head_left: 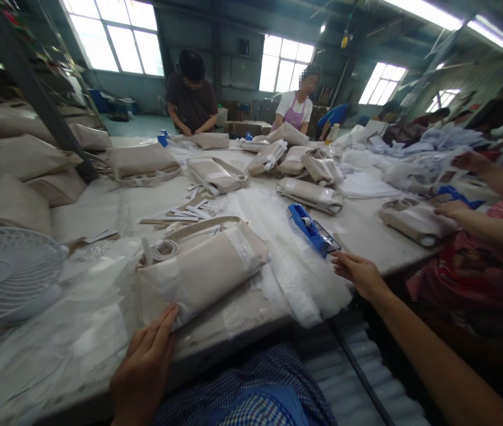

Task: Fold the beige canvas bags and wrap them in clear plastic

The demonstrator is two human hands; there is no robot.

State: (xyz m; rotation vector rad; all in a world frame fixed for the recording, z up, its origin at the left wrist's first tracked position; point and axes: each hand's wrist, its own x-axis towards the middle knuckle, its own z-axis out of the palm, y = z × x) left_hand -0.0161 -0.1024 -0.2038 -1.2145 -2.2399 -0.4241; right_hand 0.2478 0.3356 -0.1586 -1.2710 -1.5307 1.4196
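My left hand (pixel 147 358) lies with its fingers stretched flat against the lower left of a folded beige bag (pixel 205 272). Clear tape (pixel 243 247) crosses the right part of this bag, and a coiled strap (pixel 164 250) rests at its upper left. At the cutting end of a blue tape dispenser (pixel 307 228), my right hand (pixel 360 275) is closed in a pinch on the end of the clear tape, which is hard to see. Thin clear plastic bags (pixel 273 266) are spread beneath the dispenser and beside the beige bag.
A white fan (pixel 12 272) stands at the left, before piled beige bags (pixel 16 165). Paper strips (pixel 184 212) and more folded bags (pixel 218 173) lie farther back. At right, a co-worker's hands (pixel 453 210) handle another bag. Two people work across the table.
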